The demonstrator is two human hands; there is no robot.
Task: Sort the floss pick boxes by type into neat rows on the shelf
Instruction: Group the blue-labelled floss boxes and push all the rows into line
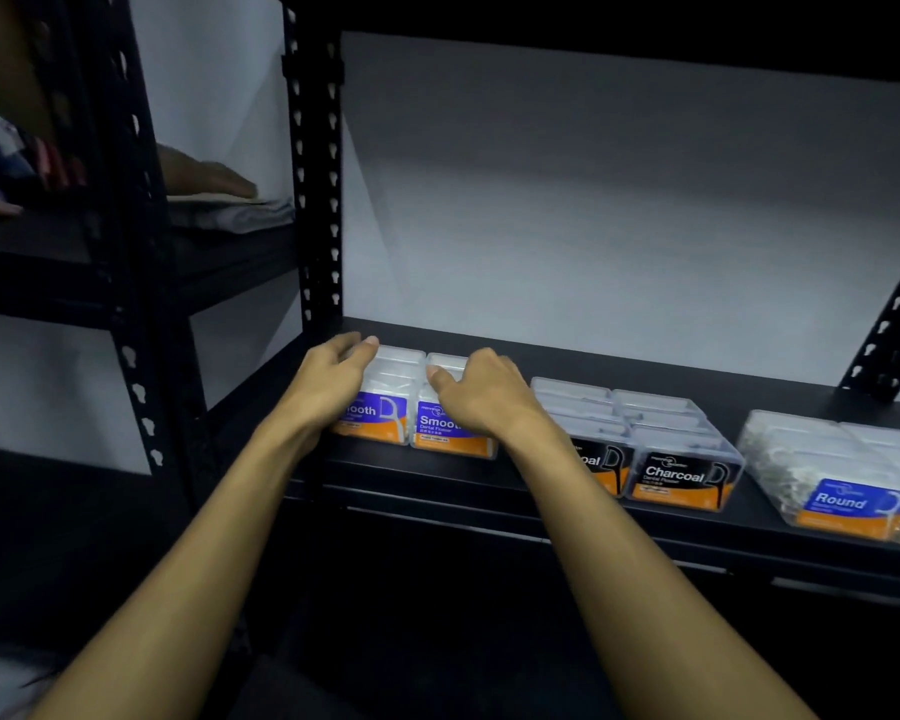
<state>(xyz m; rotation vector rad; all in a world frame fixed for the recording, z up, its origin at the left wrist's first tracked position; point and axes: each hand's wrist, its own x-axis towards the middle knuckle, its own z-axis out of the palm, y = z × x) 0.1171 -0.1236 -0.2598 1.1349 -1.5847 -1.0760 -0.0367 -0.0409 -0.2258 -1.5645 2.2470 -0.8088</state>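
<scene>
The black shelf (567, 366) carries three groups of clear floss pick boxes. At the left end stand the Smooth boxes (440, 423), in two adjacent rows. The left hand (328, 379) curls over the left row, its grip wrapped over the box tops. The right hand (481, 394) rests on the right row, fingers bent over the lids. The Charcoal boxes (666, 459) sit just right of them. The Round boxes (842, 480) sit further right, apart.
</scene>
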